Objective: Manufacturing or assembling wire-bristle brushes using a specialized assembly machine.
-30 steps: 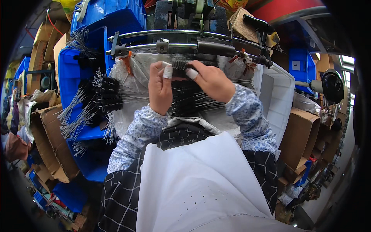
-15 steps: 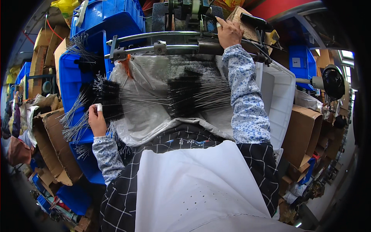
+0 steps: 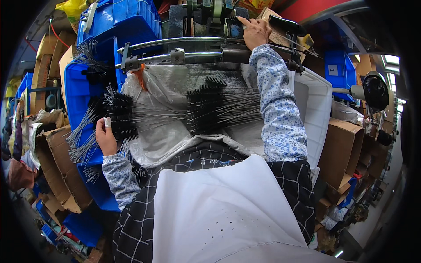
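Observation:
At the machine (image 3: pixel 217 13), my right hand (image 3: pixel 255 34) has its fingers closed on a small black-bristled wire brush (image 3: pixel 230 20), held beside the pale wheel. My left hand (image 3: pixel 106 139), thumb and forefinger pinched together, is at the left edge of a bundle of black wire brushes (image 3: pixel 121 115); whatever lies between its fingertips is hidden. A second bundle of wire brushes (image 3: pixel 205 105) rests on the grey plastic-covered cloth (image 3: pixel 164 127) in front of me, thin wire stems pointing right. White wrapping covers a finger on my left hand.
Two metal rods (image 3: pixel 197 56) cross between me and the machine. Blue crates (image 3: pixel 76 103) stand at my left, holding more brushes. To my right are a white crate (image 3: pixel 319 103), a cardboard box (image 3: pixel 344 147) and a round black lamp-like head (image 3: pixel 376 92).
My right hand has shifted slightly left and farther in at the machine. The left hand's thumb and forefinger have come closer together beside the brush bundle. The whole view has shifted slightly.

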`<action>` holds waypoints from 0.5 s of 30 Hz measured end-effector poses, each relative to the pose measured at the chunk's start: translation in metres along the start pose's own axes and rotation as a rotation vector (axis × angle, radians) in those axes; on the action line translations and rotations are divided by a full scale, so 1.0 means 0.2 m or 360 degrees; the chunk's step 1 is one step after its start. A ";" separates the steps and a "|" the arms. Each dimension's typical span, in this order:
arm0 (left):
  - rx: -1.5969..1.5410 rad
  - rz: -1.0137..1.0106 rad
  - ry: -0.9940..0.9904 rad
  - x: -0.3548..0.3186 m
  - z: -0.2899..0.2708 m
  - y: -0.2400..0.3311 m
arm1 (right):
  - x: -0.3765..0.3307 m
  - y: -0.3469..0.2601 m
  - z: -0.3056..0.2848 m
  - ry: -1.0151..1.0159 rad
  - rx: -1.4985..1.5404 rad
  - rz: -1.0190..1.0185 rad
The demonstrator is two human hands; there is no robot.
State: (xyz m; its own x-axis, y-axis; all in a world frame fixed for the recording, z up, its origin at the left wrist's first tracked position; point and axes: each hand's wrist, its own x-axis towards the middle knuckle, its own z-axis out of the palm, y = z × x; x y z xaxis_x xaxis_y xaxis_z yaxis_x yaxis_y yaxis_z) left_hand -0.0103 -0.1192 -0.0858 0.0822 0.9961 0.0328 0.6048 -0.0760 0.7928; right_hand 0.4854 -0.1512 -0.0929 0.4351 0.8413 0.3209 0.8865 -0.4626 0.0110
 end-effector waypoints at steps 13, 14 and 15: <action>-0.0392 0.0770 0.0812 0.25 -0.38 0.36 | -0.08 0.12 0.01 0.0057 0.0317 0.0318; -0.0171 0.0897 0.0837 0.28 -0.42 0.35 | -0.09 0.11 0.02 0.0056 0.0310 0.0316; -0.0164 0.0895 0.0847 0.29 -0.47 0.36 | -0.08 0.10 0.02 0.0055 0.0376 0.0328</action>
State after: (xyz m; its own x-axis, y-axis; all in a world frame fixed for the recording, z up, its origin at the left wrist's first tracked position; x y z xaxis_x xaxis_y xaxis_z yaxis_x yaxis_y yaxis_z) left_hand -0.0358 -0.0625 0.0297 -0.0522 0.6987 0.7135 0.5059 -0.5975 0.6221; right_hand 0.4961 -0.1722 -0.1025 0.6074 0.7246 0.3256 0.7940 -0.5413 -0.2766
